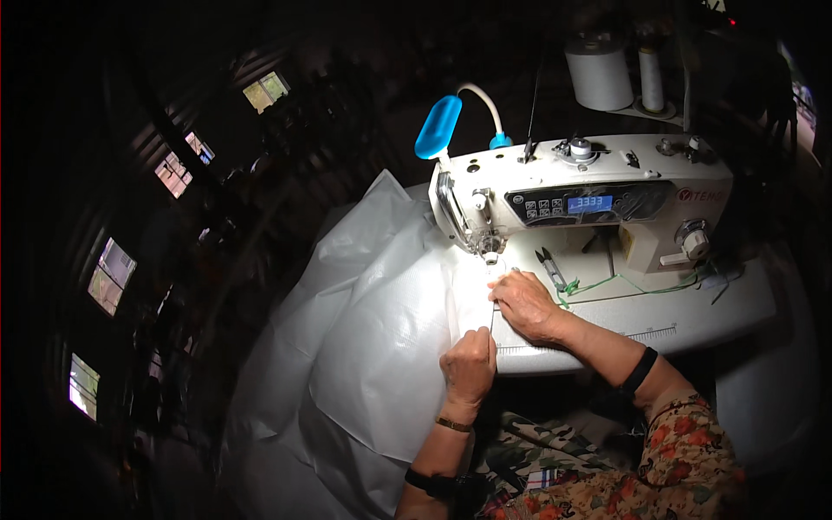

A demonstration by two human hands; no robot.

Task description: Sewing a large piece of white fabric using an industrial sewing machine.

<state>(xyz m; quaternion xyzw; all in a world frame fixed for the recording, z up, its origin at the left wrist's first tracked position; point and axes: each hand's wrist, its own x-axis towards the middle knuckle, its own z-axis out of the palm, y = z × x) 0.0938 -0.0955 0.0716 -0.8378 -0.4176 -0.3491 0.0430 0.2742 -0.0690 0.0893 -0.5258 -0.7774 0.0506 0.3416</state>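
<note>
White fabric (381, 347) under both hands (469, 364), beside blue display (589, 204).

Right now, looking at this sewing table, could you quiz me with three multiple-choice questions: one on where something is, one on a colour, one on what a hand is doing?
1. Where do the small snips lie?
A. on the sewing machine's bed, right of the needle
B. on the person's lap
C. on top of the thread cones

2. What colour is the head of the bendable lamp?
A. red
B. blue
C. yellow

3. What is the left hand doing?
A. resting open on the lap
B. turning the handwheel
C. closed on the edge of the white fabric

Answers:
1 A, they rest on the sewing machine bed.
2 B, its shade is bright blue.
3 C, its fingers curl over the cloth's edge.
</note>
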